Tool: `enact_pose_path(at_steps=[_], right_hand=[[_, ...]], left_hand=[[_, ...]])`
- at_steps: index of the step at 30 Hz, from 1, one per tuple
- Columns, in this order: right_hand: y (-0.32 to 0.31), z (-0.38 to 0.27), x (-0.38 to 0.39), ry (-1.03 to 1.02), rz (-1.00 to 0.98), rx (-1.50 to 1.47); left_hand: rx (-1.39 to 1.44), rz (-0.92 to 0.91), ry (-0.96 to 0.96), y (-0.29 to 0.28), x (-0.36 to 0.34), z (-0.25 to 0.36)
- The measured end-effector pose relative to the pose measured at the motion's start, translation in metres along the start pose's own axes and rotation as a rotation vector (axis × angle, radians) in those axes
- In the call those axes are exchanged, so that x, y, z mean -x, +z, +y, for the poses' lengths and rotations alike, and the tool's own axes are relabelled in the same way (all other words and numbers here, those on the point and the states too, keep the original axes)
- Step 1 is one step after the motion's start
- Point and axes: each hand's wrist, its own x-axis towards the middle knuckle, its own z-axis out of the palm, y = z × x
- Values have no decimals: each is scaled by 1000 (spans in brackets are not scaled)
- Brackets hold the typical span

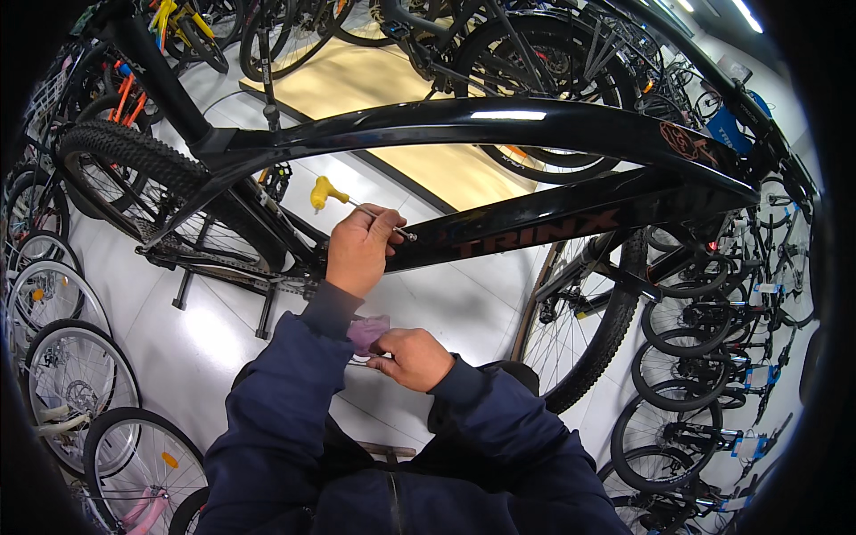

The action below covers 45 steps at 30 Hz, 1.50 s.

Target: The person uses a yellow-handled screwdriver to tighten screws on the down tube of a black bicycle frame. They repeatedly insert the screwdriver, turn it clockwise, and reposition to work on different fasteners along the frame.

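Observation:
A black mountain bike frame [526, 218] stands across the view in front of me, its rear wheel [169, 192] at left and front wheel [606, 330] at right. My left hand [361, 251] is closed round the metal shaft of a tool with a yellow T-shaped handle [328, 193]. The shaft's tip points right, close to the down tube; I cannot tell whether it touches. Nearer to me, my right hand [413, 358] pinches a crumpled purple cloth [367, 333]. A thin pale edge shows beside its thumb, too small to name.
A row of bikes [687, 357] with black tyres lines the right side. Pale-rimmed wheels [80, 374] stand at left. Behind the frame, more bikes [544, 71] stand on and by a wooden platform [383, 98]. The tiled floor [205, 330] is glossy white.

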Motion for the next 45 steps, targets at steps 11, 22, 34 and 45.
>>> enact_pose_path(at_steps=[11, 22, 34, 45], right_hand=[[1, 1, 0, -14, 4, 13], [1, 2, -1, -2, -11, -3], [2, 3, -2, -2, -15, 13], [1, 5, -2, -1, -18, 13]], left_hand=[[-246, -52, 25, -5, 2, 4], [-125, -4, -27, 2, 2, 4], [-257, -86, 24, -6, 0, 3], [-352, 56, 19, 7, 3, 7]])
